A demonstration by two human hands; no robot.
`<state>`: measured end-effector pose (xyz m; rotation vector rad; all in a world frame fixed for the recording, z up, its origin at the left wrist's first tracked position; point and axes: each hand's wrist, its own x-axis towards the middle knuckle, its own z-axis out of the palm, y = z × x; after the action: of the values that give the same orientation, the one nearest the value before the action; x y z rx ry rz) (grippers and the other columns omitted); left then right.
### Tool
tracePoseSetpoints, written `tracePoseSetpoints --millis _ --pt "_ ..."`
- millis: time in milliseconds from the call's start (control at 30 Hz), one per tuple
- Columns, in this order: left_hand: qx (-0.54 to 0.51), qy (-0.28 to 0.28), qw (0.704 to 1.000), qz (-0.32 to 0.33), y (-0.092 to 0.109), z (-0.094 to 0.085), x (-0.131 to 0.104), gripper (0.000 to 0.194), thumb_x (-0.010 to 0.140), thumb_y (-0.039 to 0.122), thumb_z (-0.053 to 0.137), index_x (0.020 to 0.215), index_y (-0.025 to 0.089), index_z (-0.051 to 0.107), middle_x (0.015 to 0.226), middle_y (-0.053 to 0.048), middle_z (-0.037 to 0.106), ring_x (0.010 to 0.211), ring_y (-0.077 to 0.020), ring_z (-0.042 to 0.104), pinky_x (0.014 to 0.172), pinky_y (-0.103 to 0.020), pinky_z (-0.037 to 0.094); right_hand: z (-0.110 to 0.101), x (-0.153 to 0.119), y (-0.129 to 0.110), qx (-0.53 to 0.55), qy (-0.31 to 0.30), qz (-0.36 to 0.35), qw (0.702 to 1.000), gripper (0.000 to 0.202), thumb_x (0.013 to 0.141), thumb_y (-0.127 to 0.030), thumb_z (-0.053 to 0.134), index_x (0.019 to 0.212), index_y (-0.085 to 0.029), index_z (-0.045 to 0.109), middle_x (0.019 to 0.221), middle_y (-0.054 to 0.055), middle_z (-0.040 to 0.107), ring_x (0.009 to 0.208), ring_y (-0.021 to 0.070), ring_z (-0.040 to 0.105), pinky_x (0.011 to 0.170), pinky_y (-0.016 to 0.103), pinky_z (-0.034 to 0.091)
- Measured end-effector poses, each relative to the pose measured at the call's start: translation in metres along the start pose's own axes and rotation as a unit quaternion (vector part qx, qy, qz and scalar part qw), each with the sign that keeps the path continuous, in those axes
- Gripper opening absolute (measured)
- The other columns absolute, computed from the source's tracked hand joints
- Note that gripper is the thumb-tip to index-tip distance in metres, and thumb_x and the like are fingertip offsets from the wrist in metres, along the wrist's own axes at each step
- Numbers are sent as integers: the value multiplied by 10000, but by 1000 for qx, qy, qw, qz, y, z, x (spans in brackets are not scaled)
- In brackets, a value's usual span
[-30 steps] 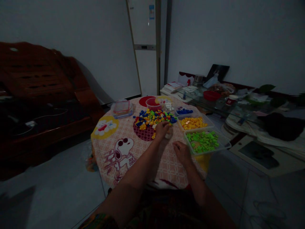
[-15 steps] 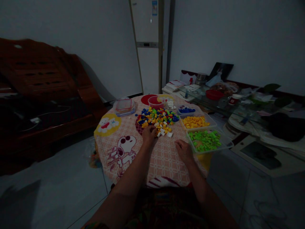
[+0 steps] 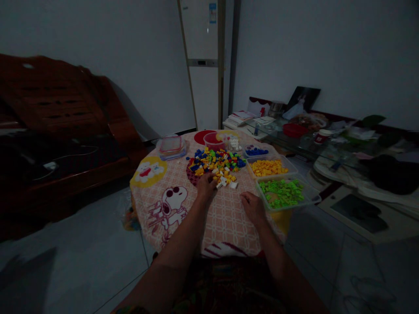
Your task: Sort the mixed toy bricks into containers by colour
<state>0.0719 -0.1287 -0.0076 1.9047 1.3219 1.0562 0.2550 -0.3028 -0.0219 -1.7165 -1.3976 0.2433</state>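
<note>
A heap of mixed toy bricks (image 3: 218, 161) in yellow, blue, green, red and white lies on the round cloth-covered table (image 3: 222, 222). My left hand (image 3: 206, 185) is at the heap's near left edge, fingers bent at the yellow and white bricks; what they hold, if anything, is too small to tell. To the right, my right hand (image 3: 252, 206) rests over the cloth with its fingers curled together, near the tray of green bricks (image 3: 283, 193). Whether a brick is in it is not visible. Behind that tray stands one of yellow bricks (image 3: 268, 167).
A box of blue bricks (image 3: 257, 151), a pile of white bricks (image 3: 234, 144) and a pink round tub (image 3: 214, 140) stand at the back. A lidded clear container (image 3: 170, 147) is at the back left. A cluttered glass table (image 3: 304, 139) is on the right.
My left hand has shifted slightly right along the near edge of the heap. My right hand has stayed in place.
</note>
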Motion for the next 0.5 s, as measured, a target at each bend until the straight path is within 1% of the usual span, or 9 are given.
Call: tracePoseSetpoints --millis 167,233,300,367,433,500 --pt "-44 17 999 -26 6 -3 -5 236 808 199 671 1028 166 752 928 -68 774 855 -212 700 829 -319 534 0 1 1 2 -2 1 1000 270 966 -311 534 933 -228 789 903 62 798 834 207 722 790 295 509" --pt "-67 36 996 -35 13 -3 -6 213 821 199 670 1018 183 749 913 -64 772 855 -212 705 825 -316 544 1 1 1 4 0 0 1000 268 964 -315 534 935 -233 788 913 62 801 843 210 727 797 298 514" --pt "-97 52 993 -35 24 2 -7 224 832 180 660 1035 197 753 960 -71 784 880 -210 713 852 -318 558 1 1 1 3 -2 1 1000 266 956 -315 534 930 -234 786 910 65 800 846 215 729 796 302 516" --pt "-119 42 992 -20 39 13 -4 256 826 148 659 1055 197 762 1053 -86 794 920 -211 724 904 -334 567 0 1 1 4 -4 0 1000 267 952 -321 533 927 -232 783 912 71 801 846 222 730 795 308 517" --pt "-130 21 991 4 58 31 1 255 822 144 678 1052 195 774 1111 -88 795 946 -216 731 944 -354 572 -1 1 0 10 -5 -1 1000 271 952 -330 528 924 -232 779 913 74 800 839 225 728 789 310 518" --pt "-160 -30 987 6 79 53 7 286 818 126 670 1071 197 781 1064 -74 801 907 -213 740 924 -362 590 -1 1 0 14 0 -6 1000 274 951 -327 516 914 -234 771 905 71 795 828 223 719 777 306 515"
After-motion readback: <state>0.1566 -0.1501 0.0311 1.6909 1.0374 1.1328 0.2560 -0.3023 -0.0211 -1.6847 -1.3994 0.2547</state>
